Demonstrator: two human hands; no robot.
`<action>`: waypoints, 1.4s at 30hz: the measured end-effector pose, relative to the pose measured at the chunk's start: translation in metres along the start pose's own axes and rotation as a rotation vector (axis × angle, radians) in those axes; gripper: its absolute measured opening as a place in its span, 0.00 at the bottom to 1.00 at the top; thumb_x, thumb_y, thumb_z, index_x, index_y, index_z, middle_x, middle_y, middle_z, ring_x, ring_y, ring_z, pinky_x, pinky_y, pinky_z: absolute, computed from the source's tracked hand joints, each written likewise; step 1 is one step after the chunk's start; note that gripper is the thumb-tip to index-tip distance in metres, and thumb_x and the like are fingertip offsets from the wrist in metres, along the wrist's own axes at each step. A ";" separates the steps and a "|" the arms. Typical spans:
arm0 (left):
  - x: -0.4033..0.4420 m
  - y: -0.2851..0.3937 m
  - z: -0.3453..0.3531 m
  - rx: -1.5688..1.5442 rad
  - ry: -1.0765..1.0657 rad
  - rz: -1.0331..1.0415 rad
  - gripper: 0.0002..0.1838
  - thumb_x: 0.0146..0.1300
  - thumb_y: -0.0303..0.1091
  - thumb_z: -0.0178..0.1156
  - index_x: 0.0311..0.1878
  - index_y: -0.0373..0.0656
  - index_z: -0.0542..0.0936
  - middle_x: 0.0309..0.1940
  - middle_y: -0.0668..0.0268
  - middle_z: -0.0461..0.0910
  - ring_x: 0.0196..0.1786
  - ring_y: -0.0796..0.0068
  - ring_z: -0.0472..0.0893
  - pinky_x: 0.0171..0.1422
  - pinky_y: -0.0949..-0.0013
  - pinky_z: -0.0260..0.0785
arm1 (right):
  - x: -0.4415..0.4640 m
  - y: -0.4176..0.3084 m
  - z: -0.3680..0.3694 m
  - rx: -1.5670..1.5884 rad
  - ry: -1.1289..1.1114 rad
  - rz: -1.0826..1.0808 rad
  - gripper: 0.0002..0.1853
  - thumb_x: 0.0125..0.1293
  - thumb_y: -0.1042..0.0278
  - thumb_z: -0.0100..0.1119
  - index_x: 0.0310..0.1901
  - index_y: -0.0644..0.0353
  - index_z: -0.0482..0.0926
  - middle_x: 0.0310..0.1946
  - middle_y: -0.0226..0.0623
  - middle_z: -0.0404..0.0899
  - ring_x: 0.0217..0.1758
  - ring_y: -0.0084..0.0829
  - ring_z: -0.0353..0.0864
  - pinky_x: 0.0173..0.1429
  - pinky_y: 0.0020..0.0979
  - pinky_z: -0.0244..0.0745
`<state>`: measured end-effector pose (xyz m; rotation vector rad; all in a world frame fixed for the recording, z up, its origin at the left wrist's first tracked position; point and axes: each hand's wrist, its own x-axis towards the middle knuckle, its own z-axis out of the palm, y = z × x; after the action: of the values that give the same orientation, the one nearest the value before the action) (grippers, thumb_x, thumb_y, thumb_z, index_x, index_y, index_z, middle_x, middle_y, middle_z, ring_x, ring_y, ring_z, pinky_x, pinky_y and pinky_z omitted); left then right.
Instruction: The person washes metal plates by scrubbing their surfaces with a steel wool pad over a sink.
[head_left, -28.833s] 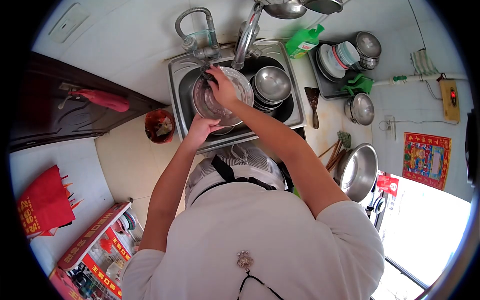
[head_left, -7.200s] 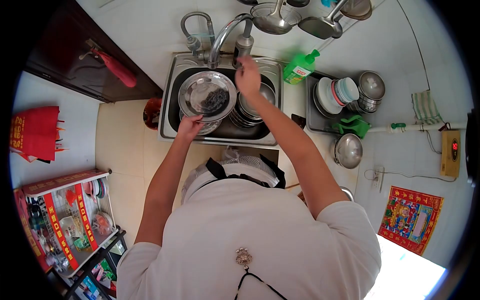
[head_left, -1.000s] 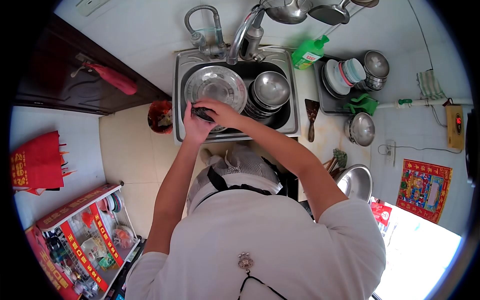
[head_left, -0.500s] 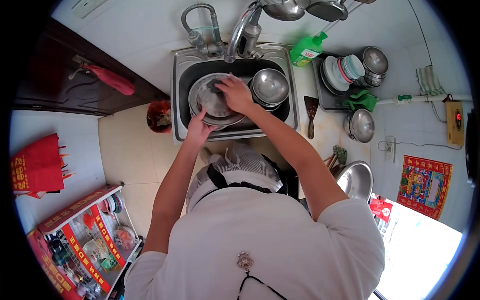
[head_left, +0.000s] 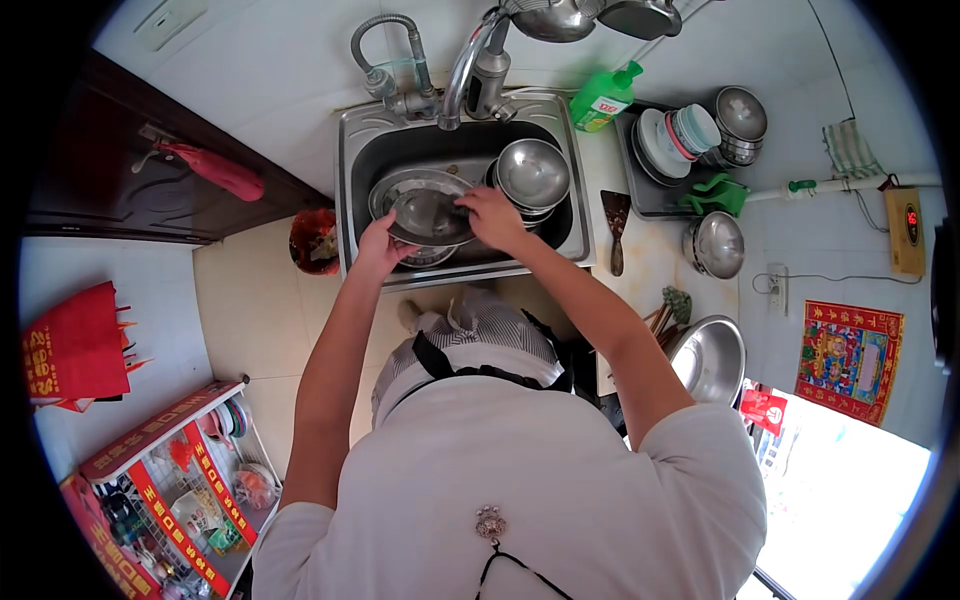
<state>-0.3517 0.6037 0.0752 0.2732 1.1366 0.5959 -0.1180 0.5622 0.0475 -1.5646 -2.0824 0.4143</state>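
My left hand point(head_left: 378, 248) grips the near left rim of a round metal plate point(head_left: 430, 215), which is tilted over the sink point(head_left: 345, 190). At the plate's right edge, my right hand point(head_left: 492, 218) is closed around a dark scrubber, mostly hidden by the fingers, pressed to the rim. Below the held plate, another round metal dish point(head_left: 400, 183) lies in the basin. To the right of it, a stack of metal bowls point(head_left: 533, 174) stands in the sink, close to my right hand.
Two faucets point(head_left: 460, 80) rise behind the basin. A green soap bottle point(head_left: 604, 98), a spatula point(head_left: 616, 230) and a dark tray point(head_left: 650, 200) with bowls and plates are on the right counter. A red-lined bin point(head_left: 314, 240) stands left of the sink.
The plate has been tipped up, showing more of the dish under it. My right hand has moved from the plate's middle to its right rim. The view has shifted slightly.
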 end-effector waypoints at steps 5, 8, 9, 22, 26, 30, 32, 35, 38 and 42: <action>0.014 -0.005 -0.004 -0.062 0.055 -0.032 0.20 0.69 0.43 0.43 0.57 0.41 0.67 0.53 0.56 0.73 0.53 0.58 0.76 0.53 0.53 0.73 | -0.012 -0.070 -0.037 0.326 -0.072 -0.037 0.17 0.51 0.69 0.57 0.46 0.53 0.76 0.43 0.36 0.76 0.50 0.42 0.73 0.54 0.37 0.69; 0.020 -0.009 -0.008 -0.164 -0.026 -0.099 0.20 0.70 0.42 0.41 0.58 0.39 0.66 0.53 0.54 0.73 0.54 0.56 0.75 0.53 0.53 0.73 | -0.003 -0.068 -0.043 0.215 -0.125 -0.073 0.19 0.49 0.70 0.61 0.46 0.52 0.75 0.41 0.35 0.76 0.47 0.41 0.75 0.49 0.36 0.72; 0.022 -0.008 -0.009 -0.204 -0.063 -0.128 0.20 0.70 0.41 0.41 0.58 0.38 0.65 0.53 0.53 0.73 0.54 0.55 0.75 0.53 0.53 0.73 | 0.004 -0.062 -0.044 0.158 -0.158 -0.074 0.19 0.48 0.70 0.63 0.46 0.51 0.75 0.41 0.34 0.76 0.46 0.41 0.76 0.48 0.35 0.73; -0.014 0.039 0.025 1.699 -0.310 0.677 0.26 0.52 0.49 0.63 0.51 0.43 0.77 0.51 0.51 0.72 0.56 0.55 0.70 0.59 0.63 0.61 | 0.050 -0.016 -0.066 0.493 -0.247 -0.109 0.19 0.44 0.71 0.70 0.42 0.56 0.77 0.38 0.37 0.78 0.42 0.40 0.77 0.46 0.33 0.70; 0.001 0.030 0.022 1.435 -0.325 0.686 0.15 0.54 0.40 0.63 0.37 0.37 0.81 0.28 0.52 0.79 0.30 0.61 0.79 0.39 0.66 0.69 | 0.051 -0.021 -0.072 0.607 -0.024 -0.086 0.19 0.46 0.76 0.67 0.43 0.57 0.77 0.40 0.38 0.77 0.45 0.36 0.76 0.51 0.32 0.70; 0.013 0.019 0.009 1.179 -0.302 0.664 0.14 0.55 0.36 0.64 0.37 0.34 0.80 0.25 0.58 0.79 0.27 0.76 0.75 0.37 0.70 0.68 | 0.052 -0.014 -0.072 0.735 0.358 0.174 0.20 0.52 0.77 0.63 0.49 0.60 0.73 0.47 0.41 0.73 0.51 0.37 0.73 0.58 0.31 0.66; -0.001 0.018 0.017 1.048 -0.242 0.542 0.13 0.56 0.34 0.64 0.39 0.34 0.79 0.28 0.67 0.80 0.31 0.80 0.75 0.38 0.71 0.68 | 0.050 -0.012 -0.049 0.592 0.428 0.083 0.20 0.55 0.74 0.63 0.51 0.60 0.72 0.50 0.42 0.72 0.55 0.37 0.71 0.61 0.32 0.64; 0.006 0.003 0.025 0.700 -0.298 0.472 0.14 0.56 0.30 0.63 0.45 0.36 0.77 0.34 0.69 0.80 0.35 0.78 0.76 0.41 0.73 0.68 | 0.043 -0.045 -0.003 0.587 0.293 0.077 0.22 0.60 0.70 0.57 0.57 0.58 0.71 0.60 0.46 0.67 0.66 0.42 0.62 0.68 0.37 0.55; 0.012 -0.001 0.020 0.531 -0.256 0.548 0.16 0.55 0.23 0.60 0.48 0.38 0.75 0.39 0.68 0.79 0.41 0.77 0.76 0.45 0.73 0.69 | 0.036 -0.075 0.006 0.477 0.204 -0.052 0.18 0.62 0.72 0.52 0.56 0.58 0.73 0.62 0.44 0.66 0.67 0.45 0.60 0.69 0.38 0.54; 0.001 0.000 0.017 0.515 -0.301 0.461 0.17 0.52 0.18 0.61 0.47 0.38 0.73 0.39 0.67 0.79 0.43 0.77 0.77 0.48 0.72 0.69 | 0.046 -0.062 0.005 0.472 0.223 -0.085 0.16 0.64 0.73 0.49 0.54 0.58 0.74 0.60 0.42 0.68 0.67 0.44 0.61 0.69 0.35 0.55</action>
<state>-0.3364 0.6059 0.0817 1.0544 0.9192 0.6291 -0.1805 0.5877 0.0853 -1.1807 -1.7167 0.6172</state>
